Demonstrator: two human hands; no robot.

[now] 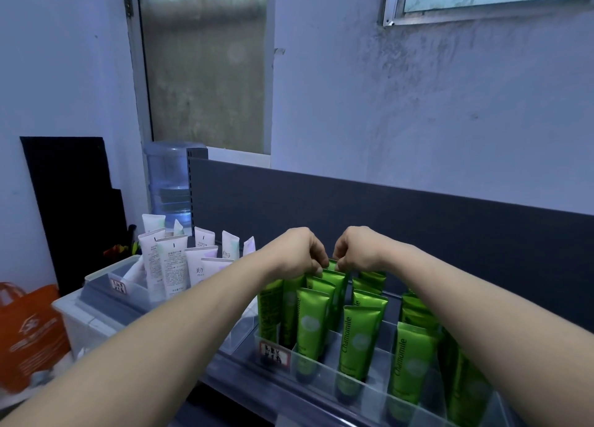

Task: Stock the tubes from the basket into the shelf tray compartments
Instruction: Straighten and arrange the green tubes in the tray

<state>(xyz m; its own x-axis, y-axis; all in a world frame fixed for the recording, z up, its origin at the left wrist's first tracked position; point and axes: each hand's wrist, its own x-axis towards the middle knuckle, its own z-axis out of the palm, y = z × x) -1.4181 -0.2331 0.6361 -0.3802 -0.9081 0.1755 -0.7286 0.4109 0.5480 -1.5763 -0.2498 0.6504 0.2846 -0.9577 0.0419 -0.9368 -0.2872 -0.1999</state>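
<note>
shelf back panel (418, 221): dark, upright, running along the rear edge close behind the trays.
shelf tray (376, 391): clear, split by dividers into compartments; its front wall is nearest the camera.
second tray (106, 285): to the left, a gap apart, holding white tubes (170, 266) that stand upright.
water bottle (168, 182): behind the white tubes, by the panel's left end.
green tubes (356, 340): upright in rows, with open slots between the front ones.
held tube (334, 277): green, upright at the tray's rear, toward its left end; exact compartment cannot be told.
left hand (297, 253): fingers curled, pinching the tube's top crimp.
right hand (360, 250): just beside the left, fingers clamped on the same crimp.
</note>
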